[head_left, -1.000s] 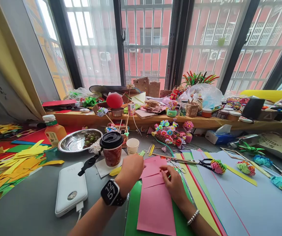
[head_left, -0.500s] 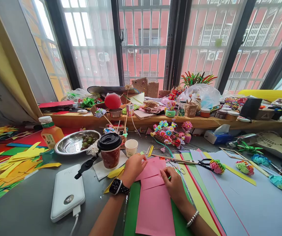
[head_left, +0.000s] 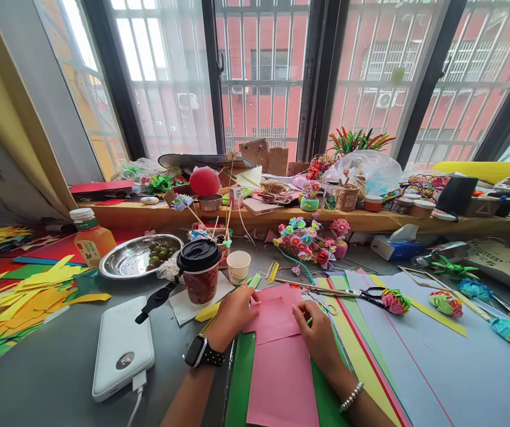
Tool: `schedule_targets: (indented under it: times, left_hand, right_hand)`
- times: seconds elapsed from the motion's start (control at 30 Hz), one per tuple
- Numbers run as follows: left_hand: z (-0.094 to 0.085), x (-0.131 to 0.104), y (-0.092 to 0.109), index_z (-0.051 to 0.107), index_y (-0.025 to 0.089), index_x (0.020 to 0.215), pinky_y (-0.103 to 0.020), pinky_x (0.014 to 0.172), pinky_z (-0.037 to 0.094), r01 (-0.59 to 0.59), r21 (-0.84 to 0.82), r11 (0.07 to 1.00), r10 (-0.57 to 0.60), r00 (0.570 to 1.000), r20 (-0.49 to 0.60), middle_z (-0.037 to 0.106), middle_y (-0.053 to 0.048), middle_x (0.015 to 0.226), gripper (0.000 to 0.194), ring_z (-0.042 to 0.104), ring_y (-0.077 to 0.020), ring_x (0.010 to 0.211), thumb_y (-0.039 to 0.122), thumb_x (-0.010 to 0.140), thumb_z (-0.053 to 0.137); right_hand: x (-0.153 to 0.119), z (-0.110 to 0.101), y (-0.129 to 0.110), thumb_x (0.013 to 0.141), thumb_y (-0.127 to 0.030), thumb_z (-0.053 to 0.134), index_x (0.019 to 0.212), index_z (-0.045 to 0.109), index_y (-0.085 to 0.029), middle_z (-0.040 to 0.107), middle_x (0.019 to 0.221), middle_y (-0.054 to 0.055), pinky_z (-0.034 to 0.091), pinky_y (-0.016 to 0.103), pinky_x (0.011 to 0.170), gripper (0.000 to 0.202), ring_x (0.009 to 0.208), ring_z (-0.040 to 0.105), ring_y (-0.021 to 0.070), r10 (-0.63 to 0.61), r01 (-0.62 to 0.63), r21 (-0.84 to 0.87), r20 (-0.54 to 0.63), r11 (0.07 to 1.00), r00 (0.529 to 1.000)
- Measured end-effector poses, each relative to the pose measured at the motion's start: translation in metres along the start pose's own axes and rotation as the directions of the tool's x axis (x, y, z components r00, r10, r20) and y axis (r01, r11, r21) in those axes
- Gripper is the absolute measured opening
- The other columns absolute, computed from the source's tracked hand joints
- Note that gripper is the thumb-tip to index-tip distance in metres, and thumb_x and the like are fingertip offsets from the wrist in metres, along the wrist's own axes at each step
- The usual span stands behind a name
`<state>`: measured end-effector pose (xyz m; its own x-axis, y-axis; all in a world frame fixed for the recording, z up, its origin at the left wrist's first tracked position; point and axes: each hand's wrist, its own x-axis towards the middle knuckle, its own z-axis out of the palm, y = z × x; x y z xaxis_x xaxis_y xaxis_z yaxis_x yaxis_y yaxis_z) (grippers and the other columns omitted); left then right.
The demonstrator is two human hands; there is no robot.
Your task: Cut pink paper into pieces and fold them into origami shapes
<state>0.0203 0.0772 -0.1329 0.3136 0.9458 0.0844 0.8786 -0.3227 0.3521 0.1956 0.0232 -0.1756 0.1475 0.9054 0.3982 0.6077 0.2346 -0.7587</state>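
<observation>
A long pink paper (head_left: pixel 284 379) lies over a green sheet (head_left: pixel 239 379), with smaller pink pieces (head_left: pixel 270 311) overlapping its far end. My left hand (head_left: pixel 236 309), with a black watch on the wrist, has its bent fingers at the left edge of the small pink pieces. On the opposite side, my right hand (head_left: pixel 315 329) rests its curled fingertips at the right edge of the pink paper. Both hands look closed, fingertips against the paper edges; how firmly they grip is hard to see.
Left of my hands are a lidded dark cup (head_left: pixel 199 276), a paper cup (head_left: pixel 238 268) and a white power bank (head_left: pixel 124 347). Scissors (head_left: pixel 370 295) and paper flowers (head_left: pixel 396 301) lie on coloured sheets at right. A metal bowl (head_left: pixel 124 261) stands further left.
My left hand has moved slightly left and toward me, its wrist turning so the watch face shows less. My right hand has barely shifted.
</observation>
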Motion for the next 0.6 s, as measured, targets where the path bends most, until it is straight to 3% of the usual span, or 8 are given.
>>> schedule_targets:
  times: [0.33,0.5,0.6]
  left_hand:
    - [-0.001,-0.005,0.004,0.059,0.019,0.072,-0.022,0.058,0.033,-0.126,-0.181,0.975,0.124,0.992,-0.023,0.057,-0.001,0.071,0.018,0.05,-0.0154,0.068,0.013,0.063,0.044]
    - [-0.007,-0.008,0.009,0.058,0.018,0.074,-0.023,0.056,0.035,-0.181,-0.225,0.957,0.174,0.983,-0.051,0.053,0.0,0.065,0.017,0.049,-0.0153,0.065,0.015,0.065,0.043]
    - [-0.016,-0.012,0.022,0.056,0.017,0.081,-0.025,0.062,0.038,-0.22,-0.23,0.948,0.19,0.971,-0.145,0.054,-0.002,0.072,0.017,0.05,-0.0164,0.07,0.019,0.068,0.045]
  right_hand:
    - [0.002,-0.005,-0.002,0.073,-0.033,0.051,0.089,0.054,-0.017,0.06,0.084,0.007,0.043,0.028,0.061,0.024,0.068,0.054,0.0171,-0.055,0.055,0.01,0.031,0.998,0.998]
    - [0.002,-0.007,-0.005,0.074,-0.027,0.047,0.074,0.057,-0.019,0.061,0.067,0.002,0.04,0.026,0.055,0.013,0.059,0.053,0.0154,-0.062,0.064,-0.009,0.133,0.998,0.989]
    - [0.002,-0.007,-0.004,0.074,-0.025,0.046,0.068,0.057,-0.019,0.06,0.063,0.0,0.039,0.024,0.051,0.014,0.055,0.052,0.0138,-0.049,0.048,0.014,0.111,0.999,0.993]
